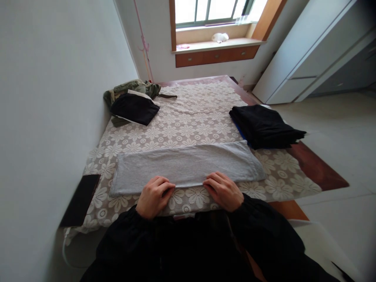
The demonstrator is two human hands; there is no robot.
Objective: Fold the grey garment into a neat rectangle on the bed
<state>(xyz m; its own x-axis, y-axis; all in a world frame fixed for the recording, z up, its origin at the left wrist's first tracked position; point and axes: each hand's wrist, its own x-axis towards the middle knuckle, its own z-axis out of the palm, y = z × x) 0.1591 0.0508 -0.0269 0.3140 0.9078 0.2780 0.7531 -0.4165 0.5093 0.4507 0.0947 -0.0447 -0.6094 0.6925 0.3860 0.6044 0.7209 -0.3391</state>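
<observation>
A person in black sleeves [264, 231] leans over a table covered with a white floral lace tablecloth [194, 125], both hands set on the near edge of a folded grey garment [188, 166]. The left hand [154, 196] lies knuckles up, fingers curled down onto the cloth's near hem; whether the fingertips pinch the fabric or only press it cannot be told. The right hand [223, 191] mirrors it just to the right, fingers bent and close together on the same hem, its grip likewise hidden. The two hands are near each other but apart.

The grey garment lies flat in a long band across the near part of the table, running left to right, its right end slightly flared. At the near left corner of the table a flat black rectangular object [80, 199] rests at the edge, beside the white wall [53, 98].

Farther back, on the right, a stack of folded black clothing [264, 125] sits partly over the table's edge, where bare reddish wood shows. On the far left, a black garment [135, 107] lies on top of a crumpled olive-green one [132, 87]. Beyond the table stand a window [211, 11] with a wooden sill, a small white object [220, 37] on it, and a white cabinet [311, 51] at right.
</observation>
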